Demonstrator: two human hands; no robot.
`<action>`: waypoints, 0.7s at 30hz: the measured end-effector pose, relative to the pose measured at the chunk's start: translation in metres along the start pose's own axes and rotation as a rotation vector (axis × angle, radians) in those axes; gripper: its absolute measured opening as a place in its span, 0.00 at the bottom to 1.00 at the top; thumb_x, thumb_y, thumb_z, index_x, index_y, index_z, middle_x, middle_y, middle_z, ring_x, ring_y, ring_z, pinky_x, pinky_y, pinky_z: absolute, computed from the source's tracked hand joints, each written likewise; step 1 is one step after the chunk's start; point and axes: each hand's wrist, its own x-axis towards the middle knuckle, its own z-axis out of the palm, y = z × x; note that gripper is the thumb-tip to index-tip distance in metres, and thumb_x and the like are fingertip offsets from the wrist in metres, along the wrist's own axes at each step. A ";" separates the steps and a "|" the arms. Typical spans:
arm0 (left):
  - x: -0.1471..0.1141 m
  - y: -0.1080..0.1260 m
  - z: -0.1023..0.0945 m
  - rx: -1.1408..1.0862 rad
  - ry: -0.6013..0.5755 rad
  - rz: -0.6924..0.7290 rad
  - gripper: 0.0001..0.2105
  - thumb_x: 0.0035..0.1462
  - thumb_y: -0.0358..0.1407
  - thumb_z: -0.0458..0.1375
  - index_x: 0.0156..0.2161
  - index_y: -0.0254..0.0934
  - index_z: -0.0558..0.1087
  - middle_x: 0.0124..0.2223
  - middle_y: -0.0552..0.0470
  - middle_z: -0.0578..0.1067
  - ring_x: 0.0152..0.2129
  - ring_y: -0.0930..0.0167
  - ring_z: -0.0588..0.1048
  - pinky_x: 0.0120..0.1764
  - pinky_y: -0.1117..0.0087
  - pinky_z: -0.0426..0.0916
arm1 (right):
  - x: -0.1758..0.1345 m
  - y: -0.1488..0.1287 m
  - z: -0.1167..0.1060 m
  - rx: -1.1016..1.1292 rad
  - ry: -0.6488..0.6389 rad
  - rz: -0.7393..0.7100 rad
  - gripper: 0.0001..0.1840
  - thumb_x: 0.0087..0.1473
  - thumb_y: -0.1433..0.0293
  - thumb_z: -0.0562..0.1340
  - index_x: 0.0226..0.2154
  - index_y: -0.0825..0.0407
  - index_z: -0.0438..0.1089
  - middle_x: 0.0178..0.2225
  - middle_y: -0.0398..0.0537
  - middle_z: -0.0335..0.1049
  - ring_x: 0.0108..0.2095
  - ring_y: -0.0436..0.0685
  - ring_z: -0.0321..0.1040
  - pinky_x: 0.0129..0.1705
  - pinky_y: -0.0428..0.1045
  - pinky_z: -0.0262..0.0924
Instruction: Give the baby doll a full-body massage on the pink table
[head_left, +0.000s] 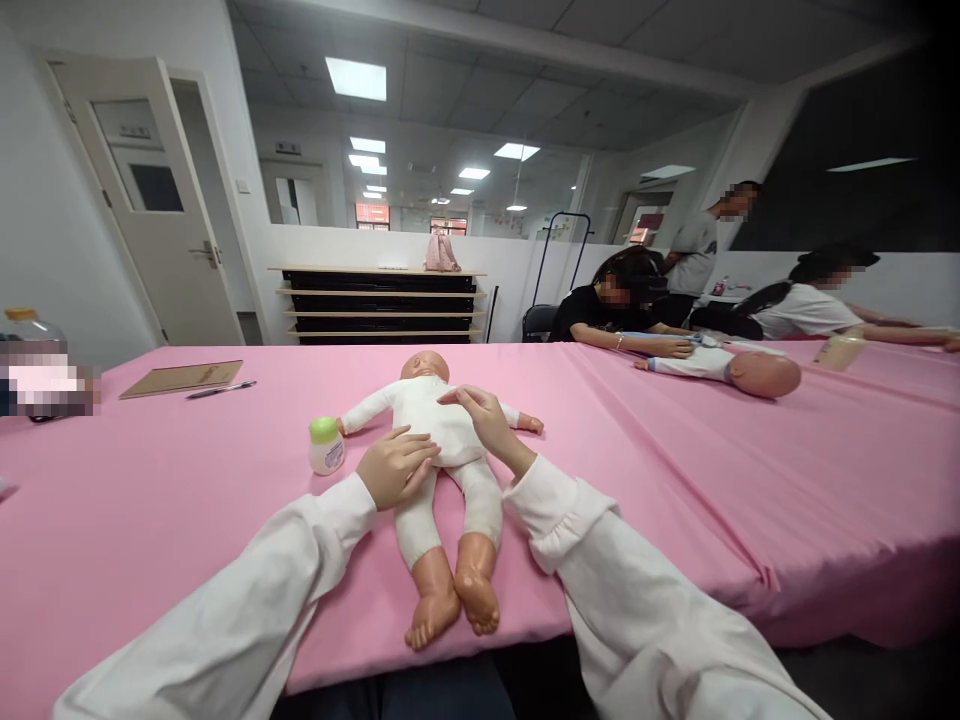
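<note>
Left part of the pink-covered surface (247,470): one brown notebook (176,380), lying flat; one pen (221,390) just beside it. Far left edge: an orange-capped bottle (21,314), partly obscured. Right part: a second doll (712,366), lying down, with a pale yellow bottle (840,348) near its head. A person in a black top (585,315) leans over that doll. Rear wall: shelf unit (382,303) carrying a pink backpack (441,252); wide interior window (427,130) above. Door (139,250) at left: standing open.
</note>
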 end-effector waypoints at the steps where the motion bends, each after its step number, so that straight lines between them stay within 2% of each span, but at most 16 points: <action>1: 0.009 -0.008 0.004 -0.023 -0.023 0.021 0.13 0.57 0.31 0.46 0.42 0.35 0.72 0.39 0.50 0.76 0.41 0.72 0.74 0.49 0.65 0.64 | 0.010 0.005 -0.003 -0.027 -0.066 -0.004 0.20 0.53 0.57 0.55 0.30 0.55 0.73 0.35 0.49 0.72 0.42 0.55 0.67 0.52 0.53 0.56; 5: 0.044 -0.036 0.030 -0.142 -0.158 0.099 0.12 0.56 0.32 0.47 0.37 0.35 0.73 0.37 0.48 0.76 0.38 0.70 0.74 0.44 0.65 0.67 | 0.051 0.026 -0.001 -0.083 -0.387 0.021 0.24 0.52 0.53 0.55 0.36 0.56 0.73 0.40 0.50 0.72 0.45 0.56 0.66 0.52 0.52 0.56; 7: 0.055 -0.045 0.046 -0.244 -0.254 0.132 0.11 0.54 0.32 0.49 0.36 0.34 0.73 0.35 0.48 0.76 0.36 0.70 0.74 0.43 0.66 0.67 | 0.068 0.034 0.004 -0.167 -0.504 0.011 0.26 0.52 0.52 0.54 0.37 0.56 0.74 0.42 0.51 0.71 0.48 0.56 0.65 0.53 0.52 0.55; 9: 0.058 -0.049 0.061 -0.321 -0.314 0.152 0.11 0.53 0.31 0.49 0.37 0.34 0.73 0.35 0.47 0.76 0.36 0.71 0.74 0.44 0.67 0.66 | 0.081 0.041 0.008 -0.279 -0.602 -0.027 0.26 0.53 0.52 0.54 0.37 0.56 0.74 0.44 0.52 0.70 0.51 0.57 0.63 0.55 0.52 0.53; 12: 0.055 -0.048 0.075 -0.358 -0.317 0.131 0.12 0.52 0.30 0.49 0.39 0.33 0.73 0.39 0.47 0.75 0.40 0.71 0.72 0.47 0.67 0.65 | 0.090 0.053 0.012 -0.400 -0.692 -0.076 0.23 0.54 0.54 0.54 0.38 0.53 0.74 0.45 0.50 0.70 0.53 0.59 0.61 0.55 0.53 0.52; 15: 0.048 -0.042 0.079 -0.373 -0.314 0.101 0.15 0.49 0.28 0.49 0.42 0.35 0.72 0.43 0.50 0.74 0.43 0.71 0.71 0.48 0.68 0.65 | 0.086 0.066 0.014 -0.396 -0.678 -0.122 0.19 0.55 0.57 0.53 0.39 0.49 0.74 0.46 0.46 0.70 0.54 0.57 0.59 0.56 0.54 0.52; 21: 0.036 -0.041 0.076 -0.462 -0.353 -0.106 0.23 0.48 0.25 0.45 0.49 0.40 0.70 0.49 0.55 0.72 0.48 0.73 0.68 0.54 0.67 0.60 | 0.073 0.094 0.004 -0.379 -0.458 -0.243 0.16 0.55 0.62 0.54 0.42 0.46 0.72 0.50 0.43 0.66 0.60 0.55 0.49 0.62 0.58 0.37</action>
